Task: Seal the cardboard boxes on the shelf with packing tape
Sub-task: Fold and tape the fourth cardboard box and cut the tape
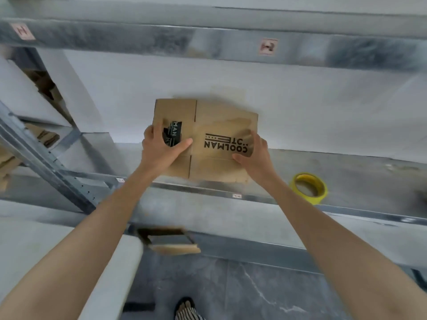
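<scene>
Cardboard box sits on the metal shelf, near its front edge, printed side up, lettering upside down to the wearer. Left hand grasps the box's left side: thumb laid across the top panel, fingers curled round the far edge beside a dark printed patch that shows through a gap. Right hand grasps the right side, thumb on top, fingers wrapped over the edge. A seam runs down the top between the hands; no tape strip visible on it, though the frame is soft. Cannot tell whether the box is fully squared up or partly flattened. Yellow tape roll lies on the same shelf to the right, apart from the box, neither hand on it. Judgement: early stage, with the flaps being closed or aligned; taping of this box not begun. More cardboard on the lower level and at far left, sealed or not unclear.
</scene>
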The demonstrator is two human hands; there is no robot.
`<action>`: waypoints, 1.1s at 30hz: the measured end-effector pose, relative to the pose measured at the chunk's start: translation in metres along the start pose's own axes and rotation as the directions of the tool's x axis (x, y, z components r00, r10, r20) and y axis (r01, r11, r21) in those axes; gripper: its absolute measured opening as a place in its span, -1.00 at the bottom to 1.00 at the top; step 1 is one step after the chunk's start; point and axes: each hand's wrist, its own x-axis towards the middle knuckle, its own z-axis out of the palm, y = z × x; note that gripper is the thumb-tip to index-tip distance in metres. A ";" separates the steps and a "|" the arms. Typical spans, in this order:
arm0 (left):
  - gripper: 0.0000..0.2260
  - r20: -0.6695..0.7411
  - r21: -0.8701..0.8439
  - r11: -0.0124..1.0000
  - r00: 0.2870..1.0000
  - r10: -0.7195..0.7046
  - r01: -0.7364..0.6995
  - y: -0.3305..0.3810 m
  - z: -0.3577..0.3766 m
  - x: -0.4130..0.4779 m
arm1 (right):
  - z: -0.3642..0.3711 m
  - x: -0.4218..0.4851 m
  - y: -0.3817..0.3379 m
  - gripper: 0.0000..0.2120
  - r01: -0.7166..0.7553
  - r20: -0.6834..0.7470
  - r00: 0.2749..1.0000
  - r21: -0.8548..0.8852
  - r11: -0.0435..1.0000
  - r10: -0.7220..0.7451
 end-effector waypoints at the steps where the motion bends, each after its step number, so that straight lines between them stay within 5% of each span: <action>1: -0.14 -0.017 -0.010 1.000 1.000 0.002 -0.002 0.011 0.009 -0.011 | -0.014 -0.004 0.004 -0.29 0.008 0.003 1.000 0.000 1.000 -0.008; 8: -0.09 -0.040 -0.085 0.996 0.999 0.022 -0.025 0.083 0.085 -0.077 | -0.128 -0.032 0.042 -0.16 0.062 -0.027 0.998 0.007 0.998 -0.062; 18: 0.00 0.125 -0.152 0.977 0.978 0.168 -0.148 0.188 0.195 -0.132 | -0.274 -0.064 0.105 0.00 -0.023 -0.211 0.977 0.054 0.998 0.034; 33: 0.11 0.408 -0.252 0.923 0.834 0.373 -0.290 0.259 0.329 -0.137 | -0.381 -0.074 0.189 -0.19 -0.143 -0.379 0.909 0.106 0.984 0.172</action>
